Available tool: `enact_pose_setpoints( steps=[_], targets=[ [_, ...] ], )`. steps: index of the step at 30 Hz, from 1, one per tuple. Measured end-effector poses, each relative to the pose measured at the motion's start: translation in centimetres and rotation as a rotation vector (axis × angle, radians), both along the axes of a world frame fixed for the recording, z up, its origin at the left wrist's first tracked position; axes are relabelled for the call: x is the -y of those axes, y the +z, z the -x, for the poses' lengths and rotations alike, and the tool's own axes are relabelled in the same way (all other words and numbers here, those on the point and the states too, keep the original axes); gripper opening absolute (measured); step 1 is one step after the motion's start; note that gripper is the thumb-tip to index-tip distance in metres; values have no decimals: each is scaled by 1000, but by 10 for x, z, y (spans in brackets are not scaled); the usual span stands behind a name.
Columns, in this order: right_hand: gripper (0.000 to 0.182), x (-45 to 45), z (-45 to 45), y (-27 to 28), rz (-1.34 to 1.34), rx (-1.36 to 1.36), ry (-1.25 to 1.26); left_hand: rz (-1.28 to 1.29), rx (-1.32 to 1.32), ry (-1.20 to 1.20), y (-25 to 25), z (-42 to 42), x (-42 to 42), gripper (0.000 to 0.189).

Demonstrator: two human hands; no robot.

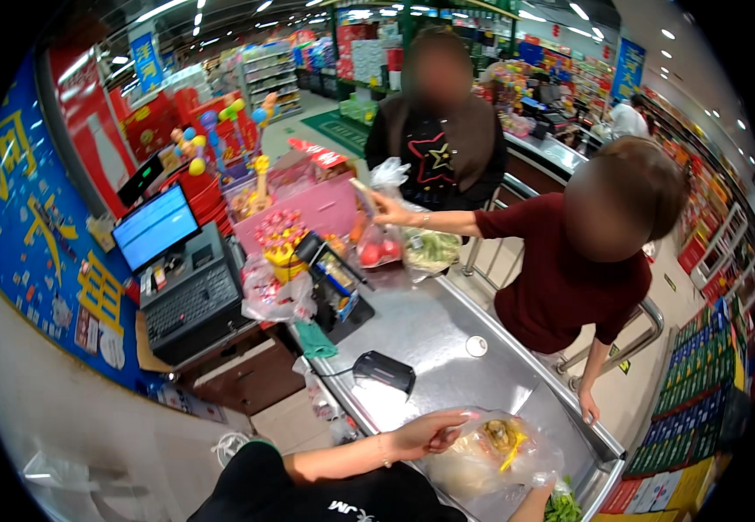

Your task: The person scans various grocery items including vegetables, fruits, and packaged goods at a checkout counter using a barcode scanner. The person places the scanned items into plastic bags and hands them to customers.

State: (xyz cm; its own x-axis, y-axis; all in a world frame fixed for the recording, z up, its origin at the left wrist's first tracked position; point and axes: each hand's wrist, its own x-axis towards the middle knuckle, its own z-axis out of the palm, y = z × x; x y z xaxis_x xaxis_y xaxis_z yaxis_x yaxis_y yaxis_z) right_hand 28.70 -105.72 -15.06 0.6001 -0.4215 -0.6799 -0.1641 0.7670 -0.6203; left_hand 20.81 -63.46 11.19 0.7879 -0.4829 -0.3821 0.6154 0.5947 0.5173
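My left hand [431, 434] grips the upper left rim of a clear plastic bag [456, 466] over the near end of a metal checkout counter [443, 320]. Inside the bag lies a smaller packet of yellowish-brown food [500, 438] with a yellow tie [514, 451]. My right hand [539, 492], mostly hidden by the bag and the picture's lower edge, holds the bag's lower right side. Leafy greens [563, 506] lie right beside that hand. Farther up the counter sits a black corded device [384, 373].
Across the counter, a person in maroon [573, 274] holds out a phone [363, 196]; another person [439, 143] stands behind. Bagged red tomatoes [379, 251] and bagged leafy vegetables [430, 251] lie at the far end. A payment stand [335, 280], candy tub [283, 261], keyboard [188, 307] and monitor [156, 228] are left.
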Motion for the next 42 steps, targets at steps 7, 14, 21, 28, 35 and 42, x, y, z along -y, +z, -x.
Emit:
enact_pose_setpoints(
  steps=[7,14,21,28,35,42],
  targets=[
    [37,71,35,46,395,409,-266,156,-22,-75,7,-34,-9,41],
    [18,43,112,267,665,740,-236,177,-97,-68,-16,-55,16,39],
    [36,-93,121,371,392,1240,-202,373,-104,-58,-22,-73,22,40],
    [43,-230,36,252,1120,442,315,358,-61,-78,-23,-65,10,38],
    [59,-195,66,172,1017,228,930,550,-63,-59,-37,-66,-4,26],
    [49,-173,79,121,1455,-67,1839,324,-58,-69,-20,-66,-5,22]
  ],
)
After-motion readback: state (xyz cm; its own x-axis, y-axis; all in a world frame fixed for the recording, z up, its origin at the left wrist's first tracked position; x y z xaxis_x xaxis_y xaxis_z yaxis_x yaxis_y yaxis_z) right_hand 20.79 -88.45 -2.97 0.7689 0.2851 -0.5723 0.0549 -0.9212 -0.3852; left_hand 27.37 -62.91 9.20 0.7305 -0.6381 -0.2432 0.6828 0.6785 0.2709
